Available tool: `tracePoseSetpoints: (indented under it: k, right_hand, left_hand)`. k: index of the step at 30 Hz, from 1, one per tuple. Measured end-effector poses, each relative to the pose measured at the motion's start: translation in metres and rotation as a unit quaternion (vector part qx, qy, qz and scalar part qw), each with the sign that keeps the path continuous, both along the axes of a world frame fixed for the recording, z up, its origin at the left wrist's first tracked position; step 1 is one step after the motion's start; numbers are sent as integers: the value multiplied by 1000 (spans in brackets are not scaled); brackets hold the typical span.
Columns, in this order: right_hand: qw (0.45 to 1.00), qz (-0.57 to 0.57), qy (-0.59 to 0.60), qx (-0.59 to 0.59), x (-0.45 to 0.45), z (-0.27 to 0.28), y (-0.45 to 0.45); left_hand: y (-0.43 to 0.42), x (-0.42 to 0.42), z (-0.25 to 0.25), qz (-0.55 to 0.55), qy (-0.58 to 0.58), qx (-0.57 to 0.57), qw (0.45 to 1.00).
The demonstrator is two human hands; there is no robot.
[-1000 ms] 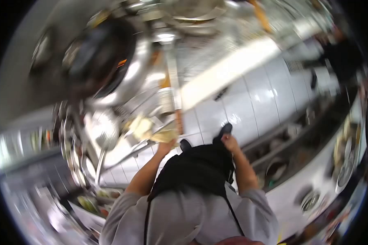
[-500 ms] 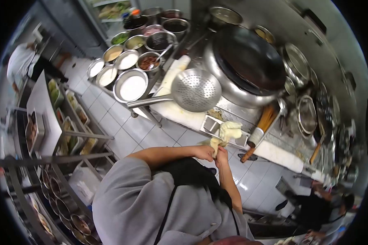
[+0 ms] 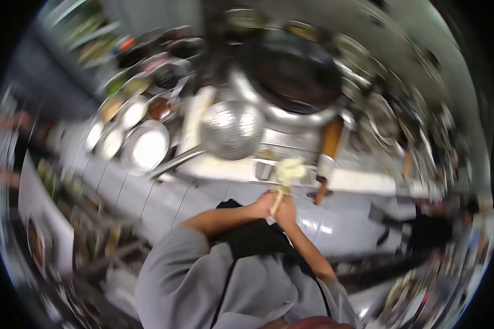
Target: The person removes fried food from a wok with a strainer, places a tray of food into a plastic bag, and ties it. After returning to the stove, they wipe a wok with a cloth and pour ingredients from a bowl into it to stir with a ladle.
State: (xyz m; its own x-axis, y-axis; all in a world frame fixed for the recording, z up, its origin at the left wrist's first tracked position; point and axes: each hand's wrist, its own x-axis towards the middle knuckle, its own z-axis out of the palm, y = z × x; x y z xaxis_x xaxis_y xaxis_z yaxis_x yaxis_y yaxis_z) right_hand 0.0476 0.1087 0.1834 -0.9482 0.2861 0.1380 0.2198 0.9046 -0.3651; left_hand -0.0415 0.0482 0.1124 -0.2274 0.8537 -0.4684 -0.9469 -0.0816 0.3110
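My left hand (image 3: 265, 204) and my right hand (image 3: 285, 213) are close together in front of the black apron. Both are closed on a pale yellow cloth (image 3: 290, 170). A narrow twisted strip of it shows between the hands, while its bunched part reaches forward against the counter's front edge. Motion blur hides the exact finger positions. Ahead and to the left, a perforated metal strainer (image 3: 232, 130) lies with its handle pointing toward me. To the right of the cloth lies a bamboo brush (image 3: 330, 143) with a brown handle.
A large dark wok (image 3: 293, 71) sits on the steel range. Several metal pots, one holding white contents (image 3: 150, 147), stand at the left. More strainers (image 3: 381, 120) are at the right. A white worktop (image 3: 49, 219) is at left; a person in black (image 3: 425, 227) is at right.
My view has swung, so the range and pots appear further left and blurred. My hands still grip the cloth, which now shows a longer strip between them.
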Motion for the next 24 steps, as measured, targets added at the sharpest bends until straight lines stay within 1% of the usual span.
tracePoseSetpoints:
  k: [2,3,4,5,6,7,8,9,10,11,12,13,14,15,16,17,19,20,22,24]
  right_hand:
    - [1000,20,5,4,13,-8,-9]
    - [998,62,-28,-13,23,-6,-13]
    - [992,108,-59,-36,27,-6,-13]
    - [993,58,-82,-67,27,13,-18]
    - [995,58,22,-77,30,13,-14]
    - [984,-3,-36,-176,39,25,-7]
    - [956,-56,-82,-274,44,39,0]
    - [914,-99,-121,-374,51,50,12]
    - [921,-140,-65,-359,67,48,24]
    - [922,-177,-11,-343,94,42,34]
    - [920,-211,38,-327,121,38,38]
    - [921,-283,58,-262,151,47,39]
    - [912,-352,74,-196,188,62,38]
    - [898,-411,51,-148,224,72,38]
    - [886,-455,84,-23,262,61,33]
    - [851,-523,44,-9,288,97,22]
    - [816,-574,-30,69,335,117,-5]
    - [813,-577,-47,58,354,120,-22]
    - [824,-563,-34,57,370,119,-61]
    - [833,-546,-41,76,373,122,-86]
  left_hand:
    - [-18,-6,8,-23,66,-9,998]
    - [-18,-13,-14,-116,88,-42,989]
    - [-15,-7,14,-83,159,-136,974]
    - [-12,-1,49,-59,223,-238,944]
    - [-15,-2,66,-84,247,-200,944]
    - [-15,-6,47,-108,355,-213,904]
    - [-11,-11,19,-118,462,-215,852]
    - [-10,-10,5,-41,572,-158,804]
    - [-17,-22,13,-104,671,-159,717]
    - [-24,-34,20,-166,759,-212,592]
    - [-30,-48,11,-219,807,-217,504]
    - [-38,-64,8,-295,816,-197,457]
    - [-42,-69,10,-305,798,-197,480]
    - [-47,-72,14,-320,797,-194,473]
    - [-49,-74,15,-334,796,-191,467]
    - [-52,-75,11,-304,784,-151,520]
    - [-51,-79,-2,-240,741,-73,623]
    - [-45,-73,-7,-178,693,-58,696]
    - [-28,-71,-1,-201,606,-89,764]
    - [-6,-51,34,-207,498,-117,834]
